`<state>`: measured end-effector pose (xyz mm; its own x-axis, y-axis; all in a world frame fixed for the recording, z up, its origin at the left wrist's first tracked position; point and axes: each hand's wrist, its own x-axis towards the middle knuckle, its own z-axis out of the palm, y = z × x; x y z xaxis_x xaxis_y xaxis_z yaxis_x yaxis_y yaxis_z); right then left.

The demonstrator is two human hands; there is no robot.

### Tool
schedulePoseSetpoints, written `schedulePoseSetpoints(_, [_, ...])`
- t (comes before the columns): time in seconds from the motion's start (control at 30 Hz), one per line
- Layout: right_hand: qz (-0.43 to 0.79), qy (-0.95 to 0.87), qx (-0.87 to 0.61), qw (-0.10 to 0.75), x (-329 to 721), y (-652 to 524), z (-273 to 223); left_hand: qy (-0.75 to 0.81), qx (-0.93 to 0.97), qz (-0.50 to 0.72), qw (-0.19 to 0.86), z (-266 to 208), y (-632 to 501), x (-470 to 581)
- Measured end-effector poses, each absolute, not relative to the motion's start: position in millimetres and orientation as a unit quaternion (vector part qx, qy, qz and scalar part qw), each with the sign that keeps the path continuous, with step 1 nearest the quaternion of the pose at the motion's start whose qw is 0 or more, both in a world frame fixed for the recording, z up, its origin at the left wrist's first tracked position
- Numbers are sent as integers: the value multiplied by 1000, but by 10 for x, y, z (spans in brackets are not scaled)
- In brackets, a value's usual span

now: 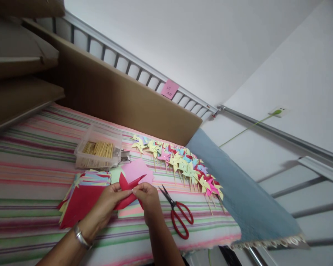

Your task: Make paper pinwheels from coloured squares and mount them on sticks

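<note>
A red paper pinwheel (124,183), partly folded with its points sticking up, is held between both my hands above the striped cloth. My left hand (111,197) pinches its left side, with the thumb pressing near the middle. The fingers of my right hand (150,198) are closed on the paper's centre, where a tiny white dot, perhaps a pin head, shows at the fingertips. Red-handled scissors (175,211) lie partly open to the right of my right hand. Left of my left hand is a stack of coloured paper (84,203), red on top. Pink sheets (135,170) lie behind the pinwheel.
A clear plastic box (118,138) holds many thin wooden sticks (102,149). Several finished pinwheels on sticks (177,162) lie in rows at the right. A brown board (122,96) stands along the back, and cardboard boxes (19,88) are stacked at left.
</note>
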<state>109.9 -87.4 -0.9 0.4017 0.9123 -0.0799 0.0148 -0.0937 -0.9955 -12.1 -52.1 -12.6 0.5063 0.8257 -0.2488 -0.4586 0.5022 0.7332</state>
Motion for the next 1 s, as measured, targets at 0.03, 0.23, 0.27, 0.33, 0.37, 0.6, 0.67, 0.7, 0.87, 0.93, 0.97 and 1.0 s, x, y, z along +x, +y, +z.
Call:
schedulePoseSetpoints(0.03, [400,-374,-623,559,1100,-876,-3,301,305,395,812,-122,-521,-121])
schedulePoseSetpoints(0.23, [408,-376,-620,555,1093,-895,38,312,314,396,805,-141,-525,-118])
schedulePoseSetpoints(0.27, [408,-376,-622,553,1091,-896,39,320,315,398,800,-144,-527,-118])
schedulePoseSetpoints(0.33, [410,-376,-623,550,1090,-896,32,332,316,401,794,-140,-532,-118])
schedulePoseSetpoints(0.37, [411,-375,-623,550,1090,-895,25,336,315,400,793,-135,-535,-117])
schedulePoseSetpoints(0.6, [394,-387,-623,554,1078,-873,-24,316,298,396,809,-156,-526,-108])
schedulePoseSetpoints(0.67, [379,-401,-619,559,1074,-862,-33,293,296,390,821,-181,-521,-104])
schedulePoseSetpoints(0.7, [375,-410,-616,559,1074,-859,-36,282,295,388,827,-192,-522,-101])
schedulePoseSetpoints(0.87, [359,-458,-601,548,1094,-909,-26,269,296,405,822,-182,-547,-82])
schedulePoseSetpoints(0.93, [363,-473,-587,548,1114,-958,3,275,299,427,808,-143,-542,-91])
schedulePoseSetpoints(0.97, [371,-475,-579,550,1127,-984,20,276,301,439,801,-120,-533,-103])
schedulePoseSetpoints(1.0, [374,-467,-575,557,1143,-1009,35,279,304,451,791,-97,-521,-120])
